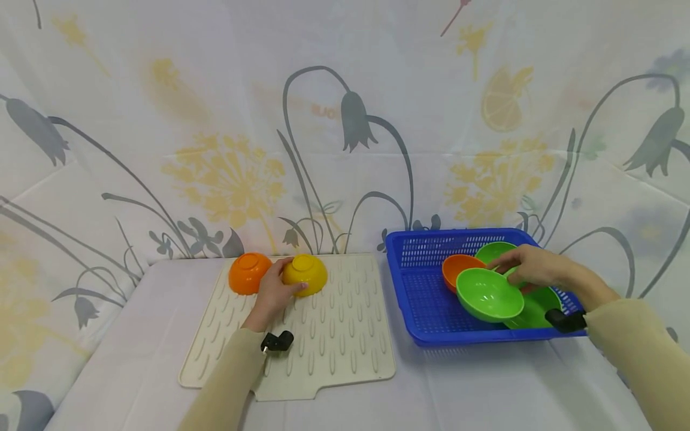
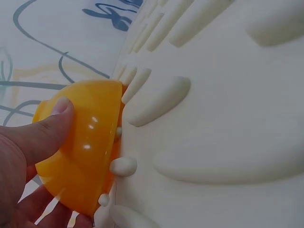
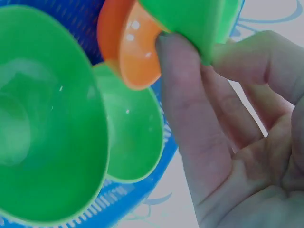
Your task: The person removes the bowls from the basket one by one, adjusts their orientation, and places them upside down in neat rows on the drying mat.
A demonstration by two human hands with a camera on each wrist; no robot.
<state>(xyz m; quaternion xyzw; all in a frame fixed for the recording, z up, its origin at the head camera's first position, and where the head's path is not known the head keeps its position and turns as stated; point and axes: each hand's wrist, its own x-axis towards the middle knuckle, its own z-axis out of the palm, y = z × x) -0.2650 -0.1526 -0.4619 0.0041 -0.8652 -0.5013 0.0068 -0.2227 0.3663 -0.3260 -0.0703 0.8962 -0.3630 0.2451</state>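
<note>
My left hand grips a yellow bowl, which stands upside down at the back of a cream ridged drying mat. In the left wrist view, the thumb lies across the side of this bowl and the fingers curl round below it. Just left of that hand, an orange bowl also sits upside down. Over the blue basket, my right hand pinches the rim of a green bowl between thumb and fingers. The pinched bowl is partly cut off in the right wrist view.
Another orange bowl lies in the basket behind the pinched one. More green bowls are there, one at the back and one at the right, under my right hand. A white flowered cloth hangs behind the table.
</note>
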